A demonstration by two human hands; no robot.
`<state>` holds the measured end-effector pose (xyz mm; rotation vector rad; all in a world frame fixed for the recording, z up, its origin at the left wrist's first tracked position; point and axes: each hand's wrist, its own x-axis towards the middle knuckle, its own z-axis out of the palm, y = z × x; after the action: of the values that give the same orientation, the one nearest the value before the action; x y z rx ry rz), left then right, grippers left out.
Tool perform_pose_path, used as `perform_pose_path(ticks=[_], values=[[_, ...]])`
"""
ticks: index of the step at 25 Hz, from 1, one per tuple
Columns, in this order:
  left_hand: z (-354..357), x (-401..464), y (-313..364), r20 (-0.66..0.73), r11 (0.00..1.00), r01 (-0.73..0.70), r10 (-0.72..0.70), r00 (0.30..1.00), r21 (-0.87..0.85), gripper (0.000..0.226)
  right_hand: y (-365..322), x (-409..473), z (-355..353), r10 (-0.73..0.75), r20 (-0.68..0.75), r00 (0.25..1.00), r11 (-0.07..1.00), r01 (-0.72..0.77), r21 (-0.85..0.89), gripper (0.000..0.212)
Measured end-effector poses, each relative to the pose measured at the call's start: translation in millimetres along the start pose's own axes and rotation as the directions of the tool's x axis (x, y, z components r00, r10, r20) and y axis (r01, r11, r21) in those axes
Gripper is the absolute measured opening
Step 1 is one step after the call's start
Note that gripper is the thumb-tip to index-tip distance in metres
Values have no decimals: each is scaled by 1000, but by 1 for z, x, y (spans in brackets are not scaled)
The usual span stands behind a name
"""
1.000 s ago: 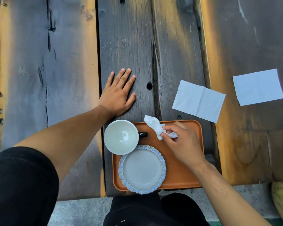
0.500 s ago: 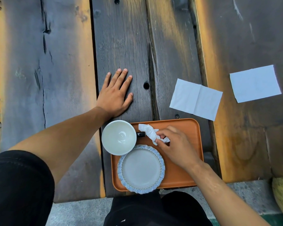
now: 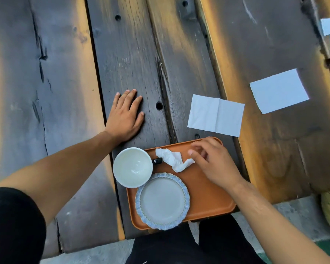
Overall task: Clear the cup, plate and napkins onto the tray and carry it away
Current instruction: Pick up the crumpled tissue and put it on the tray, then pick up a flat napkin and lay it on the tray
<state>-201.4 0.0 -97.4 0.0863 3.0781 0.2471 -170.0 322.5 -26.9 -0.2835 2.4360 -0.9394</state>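
With the left hand [image 3: 126, 119] flat on the tabletop [image 3: 65, 92] and the right hand [image 3: 211, 161] loose and empty beside the crumpled napkin [image 3: 174, 159], the cup [image 3: 132, 167] overhanging the tray's [image 3: 208, 202] left edge at lower centre could tip when lifted, while two flat napkins [image 3: 215, 115] right of centre might blow off.

My only view: head camera, worn, looking steeply down on plank table [image 3: 255, 44] from close above. Tray [image 3: 208, 197] sits near frame's 6 o'clock, table stretching toward 12. No second view to share scene.

Orange tray [image 3: 208, 202] (blue-rimmed plate [image 3: 162, 201])
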Motion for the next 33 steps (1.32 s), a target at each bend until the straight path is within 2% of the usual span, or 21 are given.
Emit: perform_pose_path(ticks=[4,8,12,17,26,33], values=[[-6,23,10,-21,993,-112,112,994,-25,61,17,20,-22,120,-316,941,991,-131,-15,36],[-2,53,42,21,963,-269,269,963,-3,66,26,49,-32,285,-449,847,942,-334,-32,62],[5,59,56,49,955,-294,293,955,28,71,11,68,-21,343,-499,796,908,-418,-43,79],[15,63,62,87,945,-319,312,946,74,71,15,82,-9,387,-559,733,885,-466,1,82],[14,63,59,69,950,-311,307,949,44,68,15,84,0,382,-592,710,883,-469,8,70],[15,63,59,57,951,-309,308,950,23,67,17,82,-8,415,-574,706,895,-431,118,51]])
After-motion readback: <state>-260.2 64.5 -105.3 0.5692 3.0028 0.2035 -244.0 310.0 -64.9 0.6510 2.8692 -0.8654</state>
